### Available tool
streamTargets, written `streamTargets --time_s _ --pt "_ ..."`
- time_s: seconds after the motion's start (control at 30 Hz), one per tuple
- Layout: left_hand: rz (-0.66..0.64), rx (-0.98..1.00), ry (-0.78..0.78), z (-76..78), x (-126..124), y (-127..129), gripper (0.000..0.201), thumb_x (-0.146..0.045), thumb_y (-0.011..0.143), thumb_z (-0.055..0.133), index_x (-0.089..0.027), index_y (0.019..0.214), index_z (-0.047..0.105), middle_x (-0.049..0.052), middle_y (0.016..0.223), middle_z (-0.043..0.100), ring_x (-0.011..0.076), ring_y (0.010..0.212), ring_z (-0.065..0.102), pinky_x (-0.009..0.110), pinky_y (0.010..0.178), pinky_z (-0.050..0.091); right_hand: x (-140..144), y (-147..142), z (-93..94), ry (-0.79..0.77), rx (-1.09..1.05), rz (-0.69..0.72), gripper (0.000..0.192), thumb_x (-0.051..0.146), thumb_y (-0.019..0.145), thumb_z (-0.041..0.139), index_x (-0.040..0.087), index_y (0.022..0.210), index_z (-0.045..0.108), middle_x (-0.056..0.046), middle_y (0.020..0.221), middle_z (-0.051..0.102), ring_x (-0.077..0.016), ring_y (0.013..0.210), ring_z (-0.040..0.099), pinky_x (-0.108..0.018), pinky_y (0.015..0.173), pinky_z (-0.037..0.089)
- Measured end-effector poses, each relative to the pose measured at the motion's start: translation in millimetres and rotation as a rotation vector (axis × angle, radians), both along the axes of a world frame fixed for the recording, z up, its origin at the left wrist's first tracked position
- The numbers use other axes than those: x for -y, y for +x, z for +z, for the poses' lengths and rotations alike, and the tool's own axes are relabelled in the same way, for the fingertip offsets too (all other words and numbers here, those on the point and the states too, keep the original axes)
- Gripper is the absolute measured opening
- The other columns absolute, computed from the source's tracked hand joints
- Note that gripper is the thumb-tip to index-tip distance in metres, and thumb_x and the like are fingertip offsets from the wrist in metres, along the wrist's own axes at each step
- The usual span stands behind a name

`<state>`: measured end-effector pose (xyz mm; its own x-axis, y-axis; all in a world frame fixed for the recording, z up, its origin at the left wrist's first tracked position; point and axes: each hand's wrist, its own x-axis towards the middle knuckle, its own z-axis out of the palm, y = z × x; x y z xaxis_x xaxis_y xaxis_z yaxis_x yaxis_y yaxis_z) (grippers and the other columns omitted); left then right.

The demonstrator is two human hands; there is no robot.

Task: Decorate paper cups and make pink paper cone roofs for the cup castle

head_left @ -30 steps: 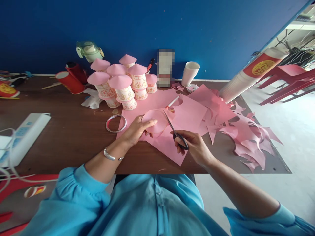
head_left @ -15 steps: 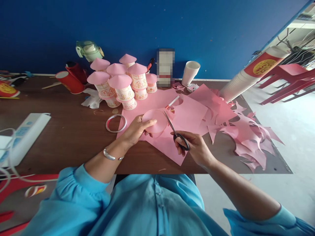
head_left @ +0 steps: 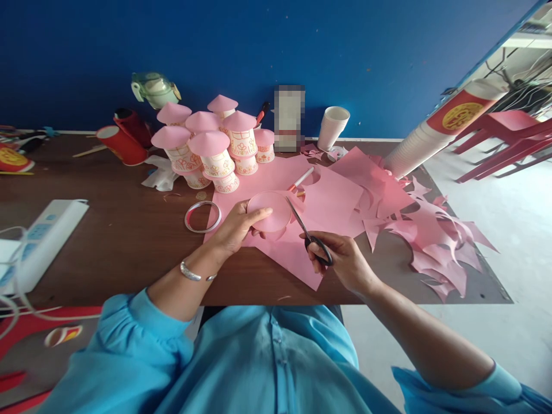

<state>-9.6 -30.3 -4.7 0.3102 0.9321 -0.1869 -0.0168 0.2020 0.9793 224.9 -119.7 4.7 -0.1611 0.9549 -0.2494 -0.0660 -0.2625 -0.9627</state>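
The left hand (head_left: 237,227) pinches a pink paper disc (head_left: 268,211) at its near edge, above the pink sheet (head_left: 297,253). The right hand (head_left: 342,261) grips the scissors (head_left: 307,236), blades at the disc. The paper looks light and floppy; best held close to the cut.

Scene evenly lit, moderately bright. Daylight enters from right of table (head_left: 107,230); floor (head_left: 495,230) there near washed out. Blue wall (head_left: 302,52) behind table darker toward upper left corner. Shadows on table soft, short. No strong glare on table. Wide-angle distortion: table edges bow, objects at right of table stretched. Centre of table sharp; frame corners slightly soft. 1 pixelated patch behind table centre.
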Motion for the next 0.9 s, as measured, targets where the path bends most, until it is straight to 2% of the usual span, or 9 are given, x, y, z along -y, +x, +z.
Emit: streamTargets --time_s 0.27,0.47,0.63,0.9 --pt "0.054 0.023 -0.019 4.6 1.7 3.2 0.032 -0.045 0.074 0.083 -0.02 0.071 0.064 -0.002 0.059 0.057 0.0098 0.048 0.049 0.024 0.047 0.039 0.8 0.1 -1.0 0.011 0.001 0.011 0.051 0.061 0.083 0.082 0.014 0.103 0.078 0.002 0.068 0.059 -0.009 0.048 0.054 -0.025 0.044 0.047" --pt "0.087 0.07 -0.037 0.2 -0.5 3.4 0.028 -0.044 0.075 0.081 -0.02 0.078 0.067 -0.002 0.063 0.06 0.0116 0.051 0.053 0.025 0.05 0.047 2.6 -0.2 -1.2 -0.009 -0.016 0.001 0.05 0.059 0.084 0.083 0.015 0.106 0.078 0.002 0.069 0.059 -0.0088 0.048 0.054 -0.024 0.043 0.045" --pt "0.096 0.064 -0.024 -1.7 -1.6 3.5 0.028 -0.045 0.078 0.08 -0.02 0.077 0.067 -0.001 0.064 0.061 0.0114 0.051 0.053 0.024 0.048 0.044 4.5 0.6 -2.6 -0.011 -0.01 0.003 0.049 0.058 0.085 0.082 0.015 0.107 0.079 0.002 0.069 0.059 -0.0088 0.048 0.054 -0.025 0.044 0.046" --pt "0.097 0.074 -0.057 7.9 1.7 7.9 0.032 -0.046 0.072 0.083 -0.02 0.075 0.065 0.0 0.067 0.06 0.0124 0.057 0.053 0.023 0.048 0.046 4.4 -0.5 -1.5 -0.017 0.011 -0.013 0.052 0.061 0.081 0.084 0.015 0.105 0.079 0.001 0.069 0.06 -0.0102 0.049 0.056 -0.026 0.044 0.046"
